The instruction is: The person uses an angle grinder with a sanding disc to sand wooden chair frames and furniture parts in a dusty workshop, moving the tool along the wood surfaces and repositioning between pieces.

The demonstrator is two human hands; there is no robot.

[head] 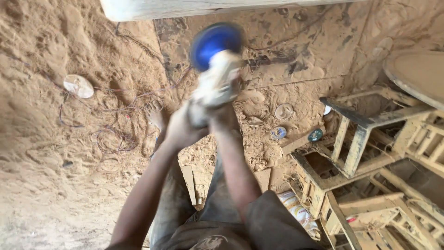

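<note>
Both hands raised in front at chest height, left hand and right hand clasped around a blurred power tool with blue disc, above sawdust-covered floor, stacked wooden stool frames to the right, loose wires on the left.

Both forearms bare, dusted with fine sawdust. Left hand and right hand ungloved, blurred. Dark grey short sleeve on right upper arm. Grey-brown dusty trousers; pale emblem on dark shirt front. Bare foot in sawdust.
</note>
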